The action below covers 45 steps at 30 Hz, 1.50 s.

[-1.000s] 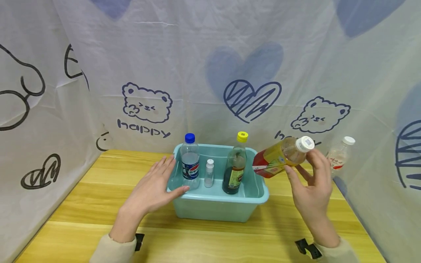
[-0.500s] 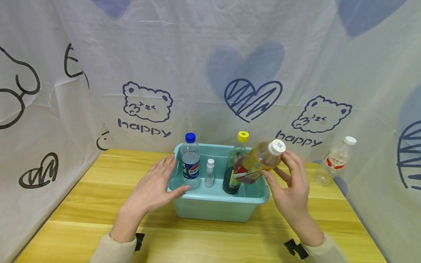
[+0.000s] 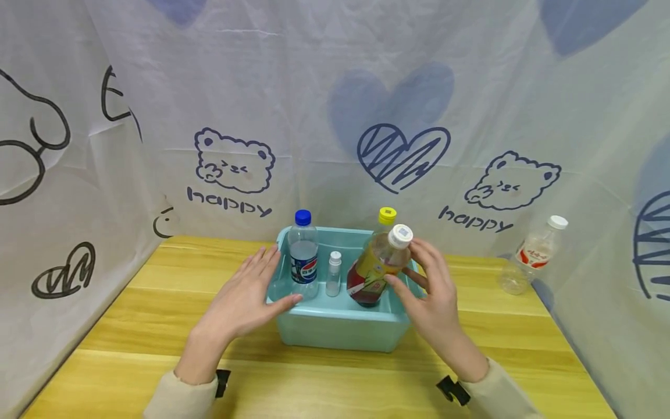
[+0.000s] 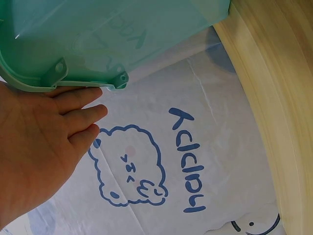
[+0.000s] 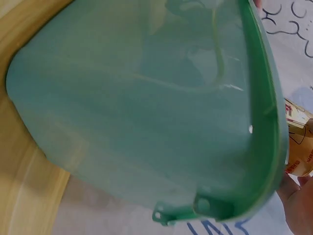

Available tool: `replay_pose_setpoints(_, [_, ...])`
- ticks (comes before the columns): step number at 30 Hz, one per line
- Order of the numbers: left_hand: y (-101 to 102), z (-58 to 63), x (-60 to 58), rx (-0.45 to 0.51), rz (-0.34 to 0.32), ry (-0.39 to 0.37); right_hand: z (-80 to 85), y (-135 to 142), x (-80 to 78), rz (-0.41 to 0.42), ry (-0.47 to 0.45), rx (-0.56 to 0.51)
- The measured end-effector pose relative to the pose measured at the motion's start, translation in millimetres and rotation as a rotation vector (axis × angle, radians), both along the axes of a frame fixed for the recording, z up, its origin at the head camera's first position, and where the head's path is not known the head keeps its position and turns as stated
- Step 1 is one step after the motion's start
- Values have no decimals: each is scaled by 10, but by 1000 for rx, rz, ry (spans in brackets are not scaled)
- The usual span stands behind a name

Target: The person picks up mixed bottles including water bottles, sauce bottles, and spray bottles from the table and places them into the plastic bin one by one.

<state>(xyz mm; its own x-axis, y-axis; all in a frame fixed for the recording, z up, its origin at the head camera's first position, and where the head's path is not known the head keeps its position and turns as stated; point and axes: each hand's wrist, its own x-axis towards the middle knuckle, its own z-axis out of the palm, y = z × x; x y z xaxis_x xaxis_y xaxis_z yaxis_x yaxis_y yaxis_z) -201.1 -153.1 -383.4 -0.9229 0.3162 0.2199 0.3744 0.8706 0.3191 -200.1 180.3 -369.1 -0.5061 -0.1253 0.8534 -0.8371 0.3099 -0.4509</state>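
Note:
My right hand [image 3: 431, 291] grips a white-capped drink bottle [image 3: 379, 262] with a yellow and red label near its top, tilted over the teal plastic basin [image 3: 340, 331]. Behind it the yellow-capped bottle [image 3: 387, 216] of dark liquid is mostly covered. In the right wrist view, the basin's side fills most of the picture, and part of the held bottle [image 5: 299, 147] shows past the rim. My left hand [image 3: 243, 299] lies with straight fingers along the basin's left rim, thumb across the front corner. In the basin stand a blue-capped Pepsi bottle [image 3: 303, 256] and a small clear white-capped bottle [image 3: 334, 273].
A clear bottle [image 3: 534, 256] with a white cap and red-white label stands at the right on the wooden table [image 3: 335, 384]. A pale printed cloth [image 3: 314, 116] hangs behind the table and along both sides.
My right hand has carried the drink bottle leftward from beyond the basin's right edge to over its inside, now in front of the yellow-capped bottle. My left hand stays put.

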Motion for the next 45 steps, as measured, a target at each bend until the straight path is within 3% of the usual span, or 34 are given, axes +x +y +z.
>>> replay_pose_setpoints(13, [-2, 11, -1, -4, -9, -5, -18, -210, -94, 6, -101, 141])
replay_pose_setpoints(24, [-14, 20, -6, 0, -10, -14, 127, -366, -176, 102, -268, 269])
replay_pose_setpoints(32, [-3, 15, -8, -1, -17, -17, 151, -502, -231, 92, -366, 432])
replay_pose_setpoints(45, [-13, 16, -20, -8, -22, -14, 195, -787, -306, 70, -526, 540])
